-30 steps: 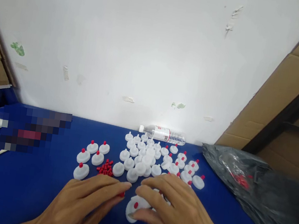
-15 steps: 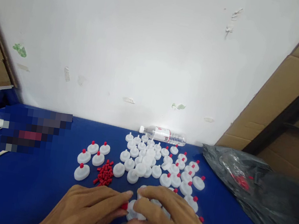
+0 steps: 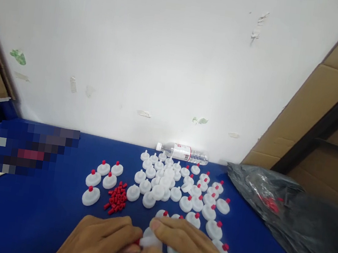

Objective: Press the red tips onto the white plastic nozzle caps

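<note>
Head view shows two bare hands close together at the near middle of a blue bench. The left hand has its fingers closed on a small red cap, mostly hidden by them. The right hand grips a white lid whose spout points left, at the red cap; how far the two are joined cannot be told. Just beyond the left hand lies a pile of loose red caps, and to its right spreads a cluster of uncapped lids. Red-tipped lids stand left of the pile; more red-tipped pieces stand to the right. A clear bottle lies at the far edge, and a dark plastic bag sits at right.
</note>
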`<state>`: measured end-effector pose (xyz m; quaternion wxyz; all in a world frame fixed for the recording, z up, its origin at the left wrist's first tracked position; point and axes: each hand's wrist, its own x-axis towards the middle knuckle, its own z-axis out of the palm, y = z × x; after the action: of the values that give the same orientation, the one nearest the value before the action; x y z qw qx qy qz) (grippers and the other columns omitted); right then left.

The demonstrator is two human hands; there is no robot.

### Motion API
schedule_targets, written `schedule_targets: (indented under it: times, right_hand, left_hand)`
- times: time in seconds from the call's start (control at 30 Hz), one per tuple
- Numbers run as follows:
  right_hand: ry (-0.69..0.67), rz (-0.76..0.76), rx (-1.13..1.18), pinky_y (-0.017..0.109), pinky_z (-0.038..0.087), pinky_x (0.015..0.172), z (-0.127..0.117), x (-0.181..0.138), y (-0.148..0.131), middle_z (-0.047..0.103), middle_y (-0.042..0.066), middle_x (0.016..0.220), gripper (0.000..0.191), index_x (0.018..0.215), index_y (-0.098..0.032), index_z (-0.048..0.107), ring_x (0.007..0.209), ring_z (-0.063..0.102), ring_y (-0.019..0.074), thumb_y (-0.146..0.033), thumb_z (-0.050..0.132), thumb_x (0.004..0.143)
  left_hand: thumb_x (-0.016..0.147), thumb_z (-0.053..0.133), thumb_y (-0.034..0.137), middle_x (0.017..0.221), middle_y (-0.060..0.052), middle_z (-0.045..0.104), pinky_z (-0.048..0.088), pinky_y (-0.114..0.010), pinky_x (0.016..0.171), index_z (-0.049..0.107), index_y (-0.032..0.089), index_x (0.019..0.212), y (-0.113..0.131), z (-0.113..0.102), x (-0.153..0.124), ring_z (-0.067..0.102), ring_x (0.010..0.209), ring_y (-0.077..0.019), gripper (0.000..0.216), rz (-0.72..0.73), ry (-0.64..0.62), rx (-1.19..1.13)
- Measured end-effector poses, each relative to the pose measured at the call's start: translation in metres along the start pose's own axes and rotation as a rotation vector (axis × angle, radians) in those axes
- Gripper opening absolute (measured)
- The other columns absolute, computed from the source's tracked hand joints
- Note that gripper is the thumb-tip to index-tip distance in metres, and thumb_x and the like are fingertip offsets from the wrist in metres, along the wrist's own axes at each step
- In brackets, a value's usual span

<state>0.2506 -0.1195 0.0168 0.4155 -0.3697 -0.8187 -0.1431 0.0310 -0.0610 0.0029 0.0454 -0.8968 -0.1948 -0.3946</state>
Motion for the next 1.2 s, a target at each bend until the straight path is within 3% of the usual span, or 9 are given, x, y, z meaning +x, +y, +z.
schedule_targets:
  times: [0.1, 0.17, 0.27, 0.33, 0.4, 0.5, 0.7, 0.9, 1.2]
  right_hand:
    - [-0.007, -0.119, -0.177, 0.023, 0.062, 0.095, -0.011, 0.008, 0.015, 0.081, 0.004, 0.111, 0.022, 0.119, -0.026, 0.075, 0.105, 0.078, 0.0175, -0.021, 0.069, 0.099]
    - [-0.035, -0.11, -0.257, 0.026, 0.063, 0.094, -0.022, 0.014, 0.034, 0.079, 0.006, 0.121, 0.025, 0.125, -0.026, 0.072, 0.109, 0.077, 0.0182, -0.017, 0.063, 0.102]
    - [-0.02, 0.006, -0.319, 0.035, 0.065, 0.086, -0.04, 0.02, 0.072, 0.076, 0.01, 0.123, 0.018, 0.12, -0.022, 0.071, 0.101, 0.077, 0.022, -0.026, 0.061, 0.106]
    - [-0.036, 0.116, -0.339, 0.039, 0.062, 0.091, -0.049, 0.02, 0.099, 0.076, 0.009, 0.117, 0.014, 0.115, -0.022, 0.069, 0.103, 0.075, 0.0241, -0.029, 0.061, 0.106]
    - [-0.057, 0.267, -0.351, 0.038, 0.06, 0.089, -0.053, 0.016, 0.122, 0.077, 0.007, 0.11, 0.016, 0.113, -0.023, 0.068, 0.101, 0.075, 0.0246, -0.036, 0.061, 0.106]
    - [-0.097, 0.355, -0.377, 0.041, 0.058, 0.088, -0.052, 0.007, 0.145, 0.075, 0.008, 0.11, 0.02, 0.108, -0.023, 0.07, 0.101, 0.073, 0.0267, -0.04, 0.058, 0.107]
    - [-0.166, 0.395, -0.408, 0.042, 0.055, 0.082, -0.048, 0.0, 0.158, 0.075, 0.008, 0.093, 0.027, 0.104, -0.023, 0.077, 0.089, 0.07, 0.0273, -0.039, 0.056, 0.106]
    - [-0.241, 0.386, -0.415, 0.043, 0.055, 0.078, -0.045, -0.002, 0.161, 0.08, 0.008, 0.087, 0.028, 0.101, -0.023, 0.082, 0.08, 0.071, 0.0271, -0.033, 0.057, 0.104]
    - [-0.338, 0.392, -0.385, 0.04, 0.056, 0.076, -0.041, -0.006, 0.165, 0.084, 0.006, 0.096, 0.027, 0.107, -0.025, 0.084, 0.084, 0.073, 0.0271, -0.031, 0.058, 0.104]
  left_hand:
    - [0.113, 0.041, 0.027, 0.09, 0.002, 0.076, 0.054, -0.018, 0.061, 0.068, 0.027, 0.113, -0.005, -0.003, 0.007, 0.072, 0.073, -0.012, 0.026, 0.006, 0.059, 0.035]
    - [0.114, 0.041, 0.028, 0.099, 0.0, 0.077, 0.055, -0.019, 0.067, 0.066, 0.025, 0.121, -0.01, -0.006, 0.009, 0.074, 0.082, -0.0123, 0.027, 0.001, 0.057, 0.07]
    - [0.112, 0.041, 0.023, 0.101, -0.002, 0.076, 0.054, -0.023, 0.062, 0.067, 0.025, 0.117, -0.018, -0.01, 0.008, 0.073, 0.087, -0.0157, 0.026, -0.026, -0.019, 0.192]
    - [0.109, 0.042, 0.019, 0.102, -0.004, 0.075, 0.055, -0.027, 0.062, 0.068, 0.025, 0.114, -0.021, -0.01, 0.006, 0.072, 0.097, -0.0226, 0.027, -0.037, -0.087, 0.318]
    - [0.106, 0.039, 0.017, 0.104, -0.007, 0.075, 0.057, -0.032, 0.064, 0.069, 0.024, 0.109, -0.023, -0.007, 0.002, 0.07, 0.107, -0.0295, 0.031, -0.034, -0.132, 0.427]
    - [0.104, 0.036, 0.015, 0.106, -0.01, 0.075, 0.058, -0.035, 0.066, 0.072, 0.023, 0.107, -0.026, -0.001, -0.006, 0.068, 0.111, -0.0332, 0.037, -0.025, -0.17, 0.527]
    - [0.096, 0.041, 0.006, 0.107, -0.01, 0.075, 0.062, -0.037, 0.061, 0.075, 0.025, 0.107, -0.036, 0.01, -0.021, 0.069, 0.112, -0.037, 0.04, -0.038, -0.284, 0.584]
    - [0.086, 0.041, -0.008, 0.106, -0.006, 0.075, 0.058, -0.028, 0.054, 0.075, 0.027, 0.105, -0.04, 0.011, -0.023, 0.071, 0.108, -0.03, 0.053, -0.105, -0.385, 0.561]
    - [0.094, 0.045, 0.001, 0.104, -0.007, 0.077, 0.058, -0.023, 0.057, 0.077, 0.028, 0.11, -0.037, 0.001, -0.01, 0.073, 0.106, -0.027, 0.045, -0.139, -0.364, 0.491]
